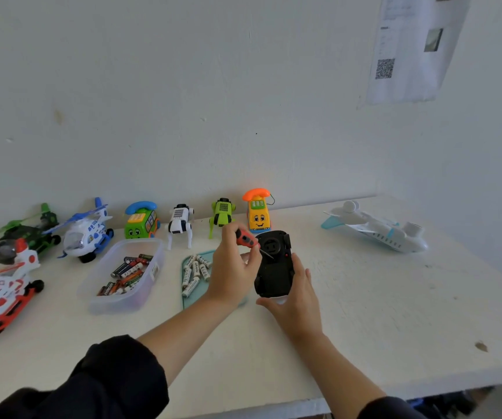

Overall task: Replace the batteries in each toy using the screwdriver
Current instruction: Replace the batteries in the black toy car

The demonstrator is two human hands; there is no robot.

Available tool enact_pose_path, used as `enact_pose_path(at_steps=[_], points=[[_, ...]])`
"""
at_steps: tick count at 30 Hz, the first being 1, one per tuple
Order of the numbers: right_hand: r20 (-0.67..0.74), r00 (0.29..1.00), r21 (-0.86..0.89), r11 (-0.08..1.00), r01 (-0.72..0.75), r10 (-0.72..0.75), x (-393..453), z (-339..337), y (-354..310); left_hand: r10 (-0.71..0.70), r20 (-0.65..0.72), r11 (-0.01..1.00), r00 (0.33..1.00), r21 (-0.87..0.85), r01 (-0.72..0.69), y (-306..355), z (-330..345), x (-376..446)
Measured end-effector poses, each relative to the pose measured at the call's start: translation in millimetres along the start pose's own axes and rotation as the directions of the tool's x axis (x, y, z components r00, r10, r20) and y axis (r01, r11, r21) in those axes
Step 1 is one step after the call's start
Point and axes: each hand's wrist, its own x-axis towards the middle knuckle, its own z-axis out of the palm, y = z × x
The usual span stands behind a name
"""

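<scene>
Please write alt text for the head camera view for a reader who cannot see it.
A person's left hand holds a red screwdriver against the underside of a black toy car, which the right hand steadies on a white table. Toys line the wall behind a tub of batteries.

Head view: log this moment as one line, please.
left hand: holds red screwdriver | right hand: holds upturned black toy car | tip at car's underside
</scene>
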Motion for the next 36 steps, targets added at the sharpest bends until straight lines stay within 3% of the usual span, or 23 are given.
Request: enact_pose_path(at_steps=[8, 16, 21, 24, 26, 28, 30, 32, 36], points=[[0.014, 1.000, -0.025, 1.000, 0.010, -0.009, -0.1, 0.9, 0.5, 0.070, 0.128, 0.993, 0.989, 0.085, -0.081, 5.8, 12.9, 7.2], [-0.022, 1.000, -0.023, 1.000, 0.015, -0.016, 0.8, 2.5, 1.7, -0.034, 0.168, 0.983, 0.985, 0.182, 0.003, 11.2, 15.9, 36.2], [-0.019, 1.000, 0.003, 1.000, 0.003, -0.003, -0.2, 3.0, 4.8, -0.361, 0.177, 0.919, 0.916, 0.237, 0.316, 3.3, 16.8, 73.9], [-0.032, 0.999, 0.016, 1.000, -0.006, 0.006, 0.1, 3.6, 6.4, -0.578, 0.152, 0.816, 0.802, 0.090, 0.571, -6.5, 14.7, 81.2], [-0.020, 1.000, -0.002, 1.000, 0.006, -0.006, 1.5, 4.4, 7.8, -0.638, 0.129, 0.764, 0.759, -0.014, 0.645, -11.7, 12.0, 80.2], [0.003, 1.000, -0.010, 1.000, -0.002, 0.002, 2.2, 3.3, 6.3, -0.574, 0.086, 0.815, 0.814, -0.037, 0.579, -17.2, 10.0, 74.7], [0.007, 1.000, -0.014, 1.000, -0.010, 0.010, 3.3, 3.1, 6.7, -0.387, 0.038, 0.922, 0.921, 0.007, 0.387, -19.9, 8.5, 65.0], [0.011, 1.000, -0.025, 1.000, -0.019, 0.020, 4.3, 3.4, 8.3, -0.164, 0.045, 0.985, 0.985, 0.058, 0.161, -15.9, 8.9, 50.4], [0.027, 0.999, -0.063, 0.997, -0.033, 0.035, 4.0, 4.6, 9.7, 0.052, 0.090, 0.997, 0.995, 0.044, -0.056, -7.6, 10.0, 17.8]])
